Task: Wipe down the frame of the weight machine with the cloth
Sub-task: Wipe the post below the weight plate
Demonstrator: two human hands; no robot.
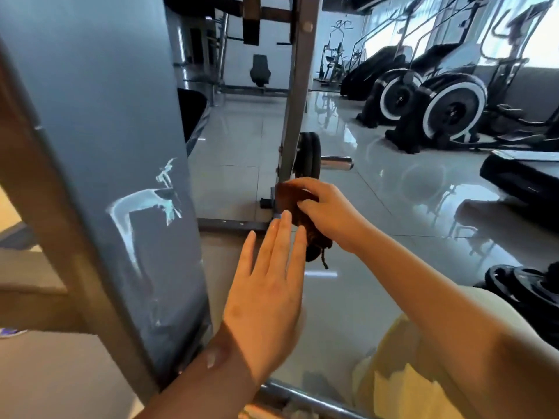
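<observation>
Several cardio machines [447, 107] line the glossy tiled floor [378, 207] I see; closer, a grey panel [99, 146] with a white logo fills my left. My right hand [326, 213] grips the brown cloth [302, 219] against the frame upright [298, 101] low down; my left hand [266, 297] hovers flat, fingers extended, empty.

I can read no words or numbers here; the grey panel [99, 122] beside me bears only a pale, smeared figure emblem [148, 204].
</observation>
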